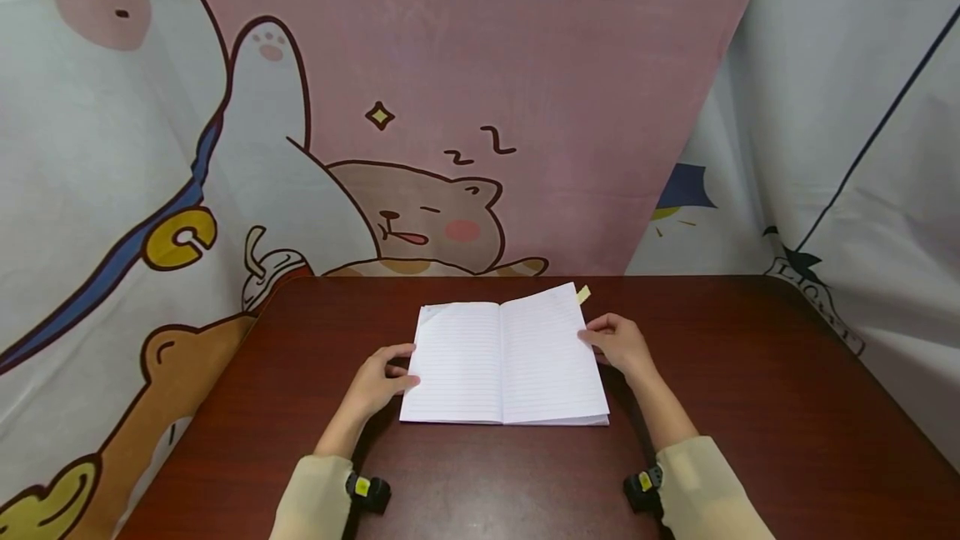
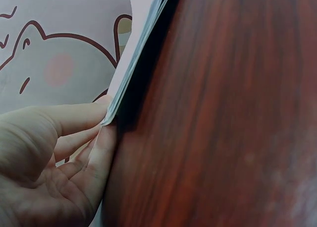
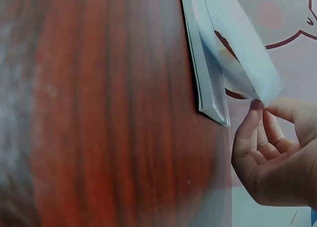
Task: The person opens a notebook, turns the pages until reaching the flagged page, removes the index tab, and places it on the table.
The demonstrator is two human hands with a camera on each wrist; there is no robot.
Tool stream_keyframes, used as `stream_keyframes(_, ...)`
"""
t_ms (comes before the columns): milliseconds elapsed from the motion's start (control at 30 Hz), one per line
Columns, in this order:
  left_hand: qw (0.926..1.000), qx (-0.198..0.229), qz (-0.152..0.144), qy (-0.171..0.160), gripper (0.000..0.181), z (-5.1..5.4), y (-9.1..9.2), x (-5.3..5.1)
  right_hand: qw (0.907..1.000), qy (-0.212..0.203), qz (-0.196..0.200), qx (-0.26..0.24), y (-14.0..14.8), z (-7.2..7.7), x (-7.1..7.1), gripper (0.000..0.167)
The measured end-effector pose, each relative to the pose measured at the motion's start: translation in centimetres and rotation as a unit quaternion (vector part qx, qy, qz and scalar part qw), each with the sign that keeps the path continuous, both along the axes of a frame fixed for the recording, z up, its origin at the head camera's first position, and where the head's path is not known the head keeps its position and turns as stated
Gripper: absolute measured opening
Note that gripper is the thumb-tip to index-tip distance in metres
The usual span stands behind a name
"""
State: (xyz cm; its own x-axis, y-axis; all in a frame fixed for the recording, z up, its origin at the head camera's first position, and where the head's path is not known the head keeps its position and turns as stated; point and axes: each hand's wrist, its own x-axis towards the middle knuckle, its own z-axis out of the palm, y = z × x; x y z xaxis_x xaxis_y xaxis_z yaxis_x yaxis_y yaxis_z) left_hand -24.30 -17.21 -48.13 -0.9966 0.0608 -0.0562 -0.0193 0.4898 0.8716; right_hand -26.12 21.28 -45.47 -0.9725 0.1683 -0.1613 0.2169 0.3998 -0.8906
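Observation:
An open notebook (image 1: 457, 365) with lined white pages lies on the table. My left hand (image 1: 378, 382) grips its left edge, thumb on top and fingers underneath, and the left wrist view shows the stacked pages (image 2: 133, 68) between them. On the other side my right hand (image 1: 618, 344) pinches the outer edge of a right-hand page (image 1: 551, 357). That page is lifted and bowed in the right wrist view, with a gap between it and the thicker stack (image 3: 205, 78) below. A small yellow tab (image 1: 583, 294) sticks out at the upper right corner.
The dark reddish-brown wooden table (image 1: 480, 482) extends around the notebook. Behind it hangs a pink and white cloth (image 1: 585, 107) with cartoon animals, and a pale cloth (image 1: 885, 190) hangs at the right. Black wrist cameras (image 1: 367, 492) sit on both wrists.

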Motion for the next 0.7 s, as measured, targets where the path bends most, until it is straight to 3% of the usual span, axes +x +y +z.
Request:
stream_keyframes(233,1.0,0.0,0.0,0.0,0.05,0.04,0.01,0.03,0.9987,0.019,-0.014,0.046,-0.17,0.28,0.11,0.027)
stream_keyframes(700,1.0,-0.007,0.001,0.005,0.049,0.11,-0.03,0.02,0.9958,0.058,0.043,-0.057,-0.92,0.67,0.28,0.041)
